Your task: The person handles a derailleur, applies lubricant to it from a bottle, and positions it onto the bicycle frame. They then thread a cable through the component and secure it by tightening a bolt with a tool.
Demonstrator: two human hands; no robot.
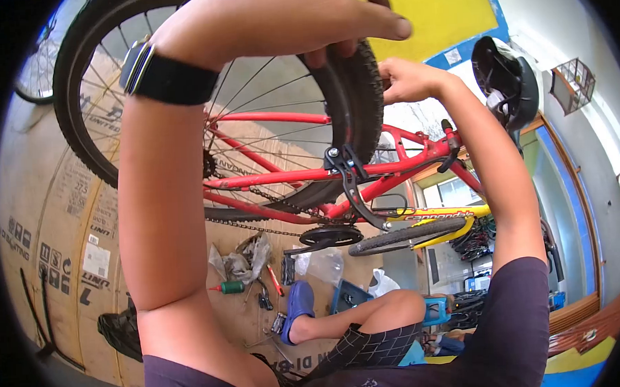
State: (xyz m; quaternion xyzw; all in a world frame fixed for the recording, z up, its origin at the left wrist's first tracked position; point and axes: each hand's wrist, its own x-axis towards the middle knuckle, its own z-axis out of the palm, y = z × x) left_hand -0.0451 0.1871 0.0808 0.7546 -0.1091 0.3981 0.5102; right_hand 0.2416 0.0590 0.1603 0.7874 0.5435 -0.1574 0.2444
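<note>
The black tire (350,88) sits on the back wheel of the red bike (288,177). The left hand (281,18) wraps its fingers (379,26) over the tire's top. The right hand (405,78) is clenched just beside the tire. Tools (266,292) lie on the cardboard (62,225) below.

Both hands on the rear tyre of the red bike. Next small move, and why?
Probably work the tyre on along the rim a little at a time. The left hand lies over its top with fingers curled on the tread, and the right hand pinches its edge beside the red frame. Whether the bead is seated cannot be told, so small steps seem safer.
</note>
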